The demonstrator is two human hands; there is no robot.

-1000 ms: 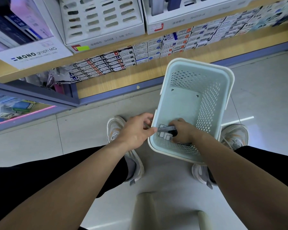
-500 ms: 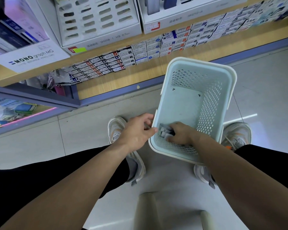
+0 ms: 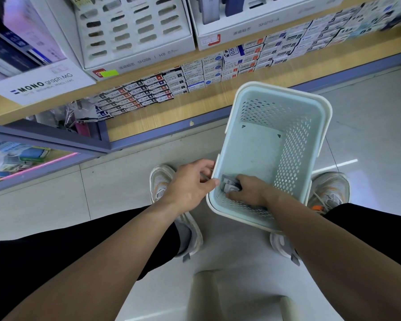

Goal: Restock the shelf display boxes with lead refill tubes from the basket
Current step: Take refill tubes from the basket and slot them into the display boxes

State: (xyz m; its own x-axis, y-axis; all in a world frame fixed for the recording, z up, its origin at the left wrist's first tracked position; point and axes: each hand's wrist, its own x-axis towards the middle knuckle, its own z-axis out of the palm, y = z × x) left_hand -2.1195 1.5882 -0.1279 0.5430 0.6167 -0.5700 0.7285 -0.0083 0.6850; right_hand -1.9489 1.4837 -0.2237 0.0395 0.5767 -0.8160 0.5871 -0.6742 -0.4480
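My left hand (image 3: 190, 186) has its fingers curled at the near-left rim of the basket (image 3: 320, 135), thumb tip on the edge, pinching it. My right hand (image 3: 248, 193) is down inside, fingers curled round a few grey tubes (image 3: 228, 184) in the corner just beside my left thumb. The display boxes (image 3: 134, 42) sit on the shelf (image 3: 195, 105), well beyond both hands.

Right hand (image 3: 248, 192) grips tubes (image 3: 229, 184) in basket (image 3: 320, 135) — left hand (image 3: 190, 184) holds rim.
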